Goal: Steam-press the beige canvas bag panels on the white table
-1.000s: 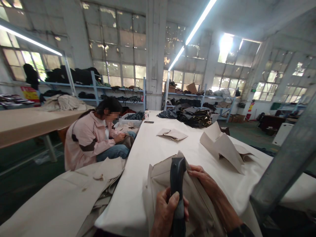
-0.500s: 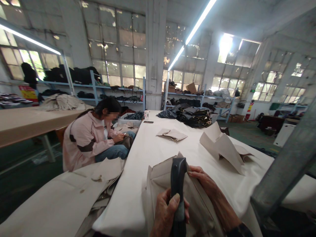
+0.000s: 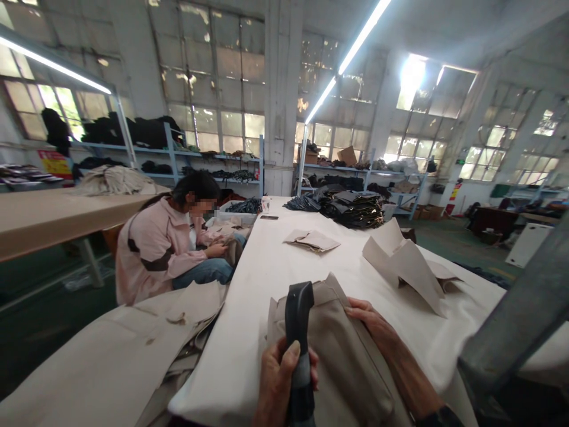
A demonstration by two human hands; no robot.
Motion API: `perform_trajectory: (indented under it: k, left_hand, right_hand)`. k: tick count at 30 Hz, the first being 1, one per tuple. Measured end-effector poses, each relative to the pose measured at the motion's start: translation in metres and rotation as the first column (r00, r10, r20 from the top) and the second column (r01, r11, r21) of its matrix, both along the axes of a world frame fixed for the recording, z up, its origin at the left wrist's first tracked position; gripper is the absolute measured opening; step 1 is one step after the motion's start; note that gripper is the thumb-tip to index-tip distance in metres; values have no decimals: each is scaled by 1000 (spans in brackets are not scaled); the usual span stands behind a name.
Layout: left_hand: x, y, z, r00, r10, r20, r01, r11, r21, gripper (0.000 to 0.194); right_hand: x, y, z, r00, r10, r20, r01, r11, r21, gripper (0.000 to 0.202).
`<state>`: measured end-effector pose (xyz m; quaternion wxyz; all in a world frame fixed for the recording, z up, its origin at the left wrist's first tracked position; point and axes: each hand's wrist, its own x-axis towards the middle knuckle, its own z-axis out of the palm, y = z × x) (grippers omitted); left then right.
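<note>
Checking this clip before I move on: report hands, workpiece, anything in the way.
Left hand closed around dark tool. Right hand on beige piece, upper right edge, grip unclear. Dark tool in front of beige piece, hiding part.

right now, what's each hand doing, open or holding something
Left hand: closed, holding the black tool.
Right hand: touching the beige fabric piece; grip cannot be told.

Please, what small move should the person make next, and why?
Perhaps move the dark tool gently rightward over the beige cloth: the left hand holds it, its head overlaps the cloth's upper left part, and the right hand is at the right edge, able to steady it. Whether tool and cloth touch is unclear.
</note>
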<state>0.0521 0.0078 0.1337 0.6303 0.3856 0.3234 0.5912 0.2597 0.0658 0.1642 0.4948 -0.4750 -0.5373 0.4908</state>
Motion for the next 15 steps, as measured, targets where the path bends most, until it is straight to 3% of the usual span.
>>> perform_trajectory:
  k: [8,15]
  left_hand:
    - [20,-2,-9,989,-147,15,146,989,31,43]
    - [19,4,-1,997,-52,-50,51,999,-15,40]
  right_hand:
    - [-7,4,-1,1000,-10,12,10,1000,-26,26]
    - [-4,5,2,994,-48,99,41,996,75,20]
